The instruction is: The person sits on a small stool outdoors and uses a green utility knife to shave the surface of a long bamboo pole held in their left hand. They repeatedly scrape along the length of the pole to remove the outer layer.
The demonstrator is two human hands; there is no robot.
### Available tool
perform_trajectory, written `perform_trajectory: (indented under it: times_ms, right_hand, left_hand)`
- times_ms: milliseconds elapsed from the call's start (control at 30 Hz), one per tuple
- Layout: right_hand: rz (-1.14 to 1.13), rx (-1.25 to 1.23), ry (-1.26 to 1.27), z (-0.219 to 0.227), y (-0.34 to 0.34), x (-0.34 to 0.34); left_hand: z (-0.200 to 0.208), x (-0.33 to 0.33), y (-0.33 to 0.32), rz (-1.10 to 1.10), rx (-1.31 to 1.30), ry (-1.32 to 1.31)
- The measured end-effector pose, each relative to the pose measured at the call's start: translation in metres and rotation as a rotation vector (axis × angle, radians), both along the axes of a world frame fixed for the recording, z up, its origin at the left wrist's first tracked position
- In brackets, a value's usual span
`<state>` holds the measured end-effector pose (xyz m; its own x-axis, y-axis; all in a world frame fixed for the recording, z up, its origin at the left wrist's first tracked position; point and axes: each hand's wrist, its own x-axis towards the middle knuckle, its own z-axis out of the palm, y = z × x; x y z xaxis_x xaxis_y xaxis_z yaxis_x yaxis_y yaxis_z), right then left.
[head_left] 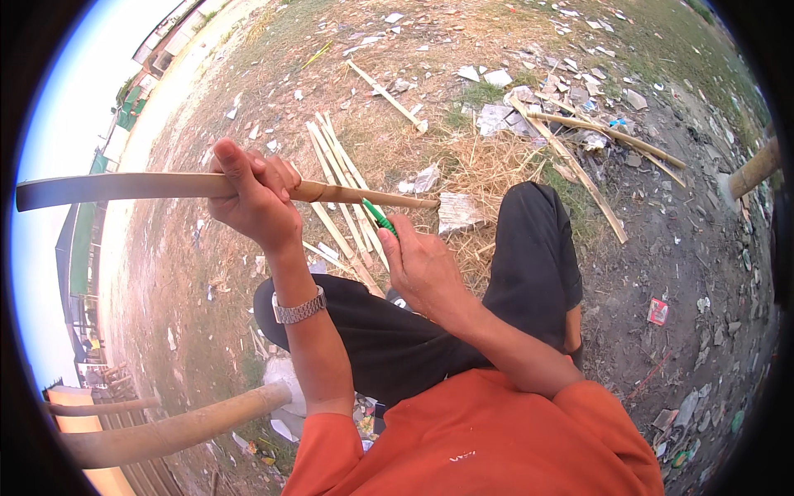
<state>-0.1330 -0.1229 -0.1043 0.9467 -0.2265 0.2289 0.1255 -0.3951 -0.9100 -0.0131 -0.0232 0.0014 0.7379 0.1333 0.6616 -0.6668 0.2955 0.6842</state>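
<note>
My left hand (260, 194) is closed around a long split bamboo strip (124, 187), with the thumb raised along its upper side. The strip lies across the view, its far left part wide. Its right end reaches a pale, rough flat piece (459, 212) on the ground; whether they touch I cannot tell. My right hand (426, 269) is closed on a slim bright green tool (379, 217), whose tip points up at the strip's lower edge. Any blade on it is hidden or too small to make out. Beyond my hands lie several split bamboo strips (337, 169).
My bent knees frame the space below my hands. A thick bamboo post (182, 426) rises at lower left, another (757, 168) at right. Broken tile pieces (496, 120), dry straw (500, 157) and longer bamboo pieces (579, 169) litter the ground ahead.
</note>
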Motion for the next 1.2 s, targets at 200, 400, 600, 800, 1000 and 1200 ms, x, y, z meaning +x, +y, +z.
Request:
perform_trajectory:
  times_ms: [200, 400, 600, 800, 1000, 1200]
  right_hand:
    - [0.004, -0.040, 0.109, -0.017, 0.001, 0.018]
    - [0.036, -0.039, 0.171, -0.036, -0.005, 0.027]
    - [0.068, 0.035, 0.107, -0.028, 0.005, 0.017]
    - [0.043, 0.067, 0.035, -0.016, 0.006, 0.009]
    - [-0.021, -0.028, 0.140, -0.065, 0.002, 0.020]
    - [-0.047, -0.014, -0.022, -0.070, 0.022, 0.025]
  left_hand:
    - [0.003, 0.004, 0.004, 0.018, 0.025, -0.015]
    - [0.004, 0.005, 0.004, 0.052, 0.017, 0.016]
    - [0.003, 0.001, 0.001, 0.029, -0.007, 0.002]
    - [0.000, 0.000, 0.007, -0.052, 0.020, -0.011]
    - [0.002, 0.003, 0.010, -0.064, 0.054, -0.015]
    - [0.004, -0.003, -0.004, 0.014, 0.015, 0.006]
